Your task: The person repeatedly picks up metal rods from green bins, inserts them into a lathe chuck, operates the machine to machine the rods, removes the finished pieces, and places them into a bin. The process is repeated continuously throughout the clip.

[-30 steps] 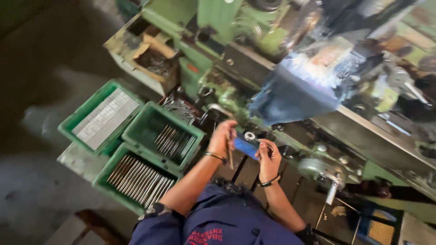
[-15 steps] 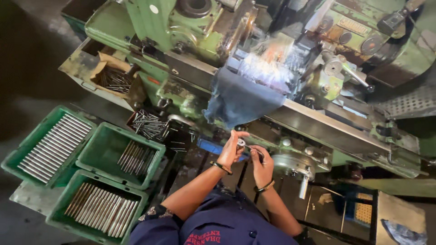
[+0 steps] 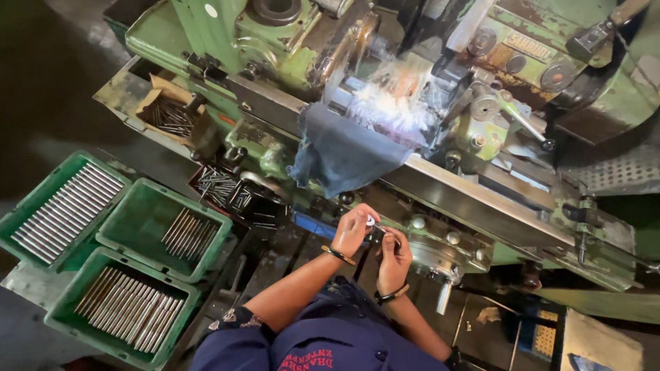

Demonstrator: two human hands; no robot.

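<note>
Left hand and right hand close together on a small metal part (shape unclear, mostly covered by fingers). Blue cloth hides part of the green lathe.

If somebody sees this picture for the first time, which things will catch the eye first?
First, the big green machine across the top, with a blue cloth hanging from its front. Next, three green crates of metal rods at lower left. Centre-bottom, the left hand and right hand hold a small part together.

small metal part, pinched between both hands
</note>
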